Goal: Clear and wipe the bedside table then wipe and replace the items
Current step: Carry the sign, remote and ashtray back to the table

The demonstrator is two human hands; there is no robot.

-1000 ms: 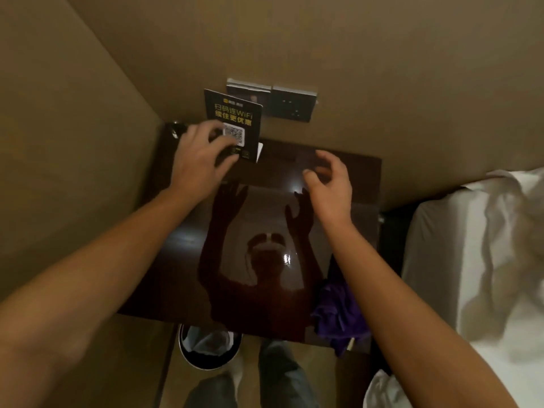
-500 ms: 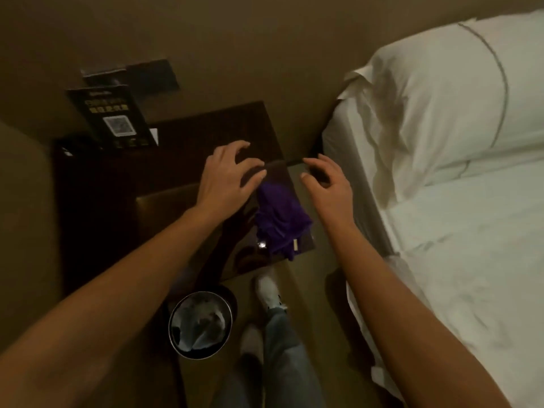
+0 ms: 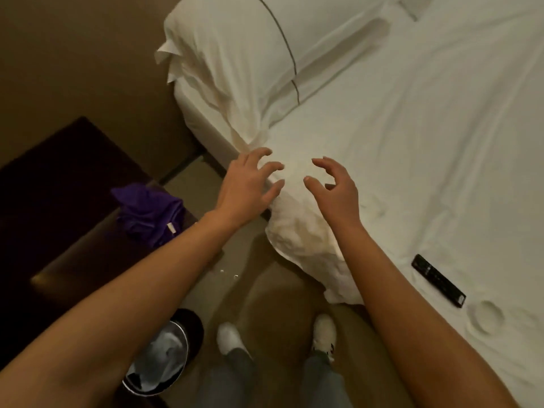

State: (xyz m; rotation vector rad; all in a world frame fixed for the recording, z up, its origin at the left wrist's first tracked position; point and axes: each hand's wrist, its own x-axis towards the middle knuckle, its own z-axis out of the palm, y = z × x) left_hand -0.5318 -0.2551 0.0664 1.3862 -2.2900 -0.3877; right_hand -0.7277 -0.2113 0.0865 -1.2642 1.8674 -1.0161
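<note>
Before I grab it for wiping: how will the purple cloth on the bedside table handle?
The purple cloth lies crumpled in soft folds, so it is probably floppy and light. It sits at the bedside table edge, so a push might slide it off.

the bedside table [image 3: 59, 207] is cut off by the left edge, and the left forearm crosses its near corner. the waste bin [image 3: 164, 357] is partly hidden under that forearm, its contents too blurred to tell. the remote control [image 3: 438, 280] on the bed shows no readable buttons, and the pillow [image 3: 235, 54] runs past the top edge.
</note>
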